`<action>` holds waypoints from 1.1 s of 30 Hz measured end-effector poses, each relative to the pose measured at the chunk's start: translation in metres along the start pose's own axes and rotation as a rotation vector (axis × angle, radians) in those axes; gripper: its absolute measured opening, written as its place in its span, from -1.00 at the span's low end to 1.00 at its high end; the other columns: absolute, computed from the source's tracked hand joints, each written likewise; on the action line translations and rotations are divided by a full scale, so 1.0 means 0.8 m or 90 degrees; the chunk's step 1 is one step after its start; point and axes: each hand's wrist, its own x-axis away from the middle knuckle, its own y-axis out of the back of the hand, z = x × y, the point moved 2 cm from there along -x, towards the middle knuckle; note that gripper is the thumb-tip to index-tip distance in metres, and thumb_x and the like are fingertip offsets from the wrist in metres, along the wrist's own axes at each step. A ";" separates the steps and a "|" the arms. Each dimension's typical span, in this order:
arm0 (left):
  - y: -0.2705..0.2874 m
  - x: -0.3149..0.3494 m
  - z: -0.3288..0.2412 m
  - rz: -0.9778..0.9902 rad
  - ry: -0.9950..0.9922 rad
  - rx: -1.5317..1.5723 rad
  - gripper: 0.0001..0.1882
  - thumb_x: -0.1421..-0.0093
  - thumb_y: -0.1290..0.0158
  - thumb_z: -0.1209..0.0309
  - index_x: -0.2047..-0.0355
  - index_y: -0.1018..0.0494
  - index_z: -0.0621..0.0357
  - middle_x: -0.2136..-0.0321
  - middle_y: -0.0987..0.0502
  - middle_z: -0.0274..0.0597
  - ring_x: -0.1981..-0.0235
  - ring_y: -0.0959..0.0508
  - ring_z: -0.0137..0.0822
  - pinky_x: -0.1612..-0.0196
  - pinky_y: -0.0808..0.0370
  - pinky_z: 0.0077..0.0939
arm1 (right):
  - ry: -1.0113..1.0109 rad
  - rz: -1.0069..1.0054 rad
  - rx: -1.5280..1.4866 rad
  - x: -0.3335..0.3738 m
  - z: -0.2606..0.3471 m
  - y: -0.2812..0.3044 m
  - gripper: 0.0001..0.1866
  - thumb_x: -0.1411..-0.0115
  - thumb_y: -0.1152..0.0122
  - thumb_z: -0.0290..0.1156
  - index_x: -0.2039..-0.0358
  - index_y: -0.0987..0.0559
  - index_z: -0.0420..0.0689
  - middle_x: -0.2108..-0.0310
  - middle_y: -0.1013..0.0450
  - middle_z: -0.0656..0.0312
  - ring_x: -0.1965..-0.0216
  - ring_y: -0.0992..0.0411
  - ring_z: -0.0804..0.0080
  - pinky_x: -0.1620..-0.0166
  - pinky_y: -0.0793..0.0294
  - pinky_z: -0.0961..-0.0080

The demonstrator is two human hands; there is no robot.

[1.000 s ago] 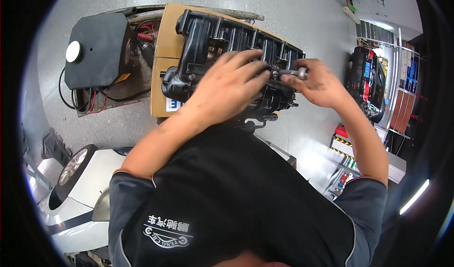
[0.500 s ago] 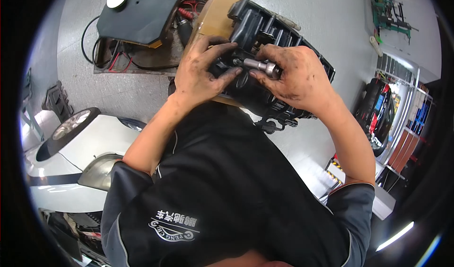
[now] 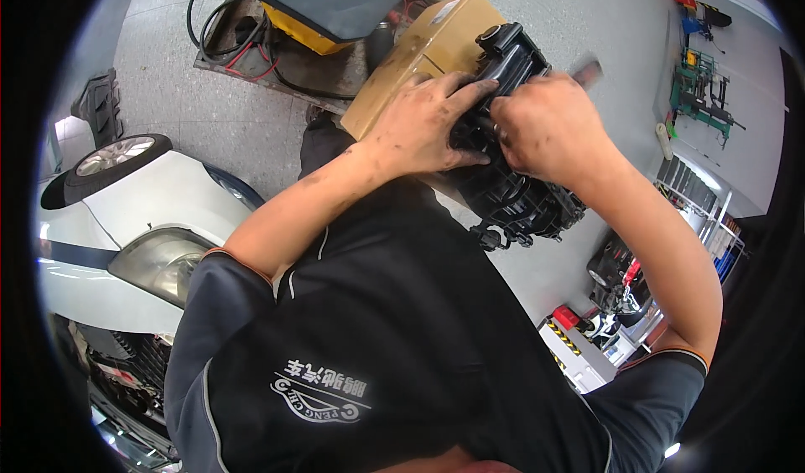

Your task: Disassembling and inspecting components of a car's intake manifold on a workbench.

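A black ribbed plastic engine part, which looks like an intake manifold [image 3: 528,200], lies tilted in front of my body against a cardboard box. My left hand [image 3: 419,125] grips its near side, thumb and fingers parted around it. Above the part, my right hand [image 3: 545,129] is closed in a fist on a socket wrench. The wrench's blurred, dark reddish handle end [image 3: 589,72] sticks out past the knuckles. The fist hides the socket and the spot it meets on the part. Dark grime marks both hands.
Behind the part stands the brown cardboard box [image 3: 449,33]. Farther left, a grey-topped yellow machine [image 3: 306,33] sits on a metal tray with cables [image 3: 277,75]. A white car's front [image 3: 151,221] is at my left. Shelving [image 3: 704,221] stands far right.
My view has shifted, and the part shows farther right. My right hand has turned over into a fist; the bright metal socket seen earlier is now mostly hidden, and the blurred handle end shows.
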 end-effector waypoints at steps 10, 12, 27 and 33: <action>-0.015 0.009 0.003 -0.068 -0.022 -0.029 -0.15 0.13 -0.37 0.08 -0.22 -0.37 -0.06 -0.01 -0.46 -0.03 -0.01 -0.50 -0.07 -0.10 -0.32 -0.14 | -0.329 0.168 -0.118 0.002 0.009 0.001 -0.85 0.21 -0.24 -0.31 0.66 -0.58 -0.12 0.67 -0.49 0.05 0.54 -0.54 0.07 0.38 -0.55 0.22; -0.017 0.009 0.003 -0.073 -0.043 -0.032 -0.14 0.13 -0.37 0.09 -0.22 -0.37 -0.07 -0.01 -0.46 -0.03 -0.01 -0.50 -0.06 -0.09 -0.33 -0.13 | -0.353 0.168 -0.118 0.002 0.016 -0.002 -0.86 0.20 -0.24 -0.32 0.66 -0.58 -0.12 0.65 -0.50 0.05 0.52 -0.54 0.07 0.37 -0.55 0.21; 0.019 0.010 -0.007 -0.050 -0.107 -0.131 -0.03 0.14 -0.46 0.15 -0.21 -0.24 0.31 -0.18 -0.28 0.16 -0.23 -0.29 0.10 -0.26 -0.26 -0.12 | -0.830 -0.439 -0.277 0.298 0.142 -0.021 -0.72 0.00 -0.47 -0.26 0.45 -0.59 -0.17 0.51 -0.51 0.16 0.50 -0.45 0.32 0.36 -0.39 0.45; -0.022 0.044 -0.063 0.019 -0.356 0.037 -0.34 -0.10 -0.22 0.33 -0.17 -0.25 0.25 -0.19 -0.23 0.18 -0.27 -0.22 0.14 -0.32 -0.14 0.05 | -1.609 -0.950 -0.603 0.348 0.460 -0.224 -0.67 -0.20 -0.30 -0.10 0.36 -0.62 -0.16 0.54 -0.46 0.32 0.51 -0.41 0.62 0.54 -0.37 0.62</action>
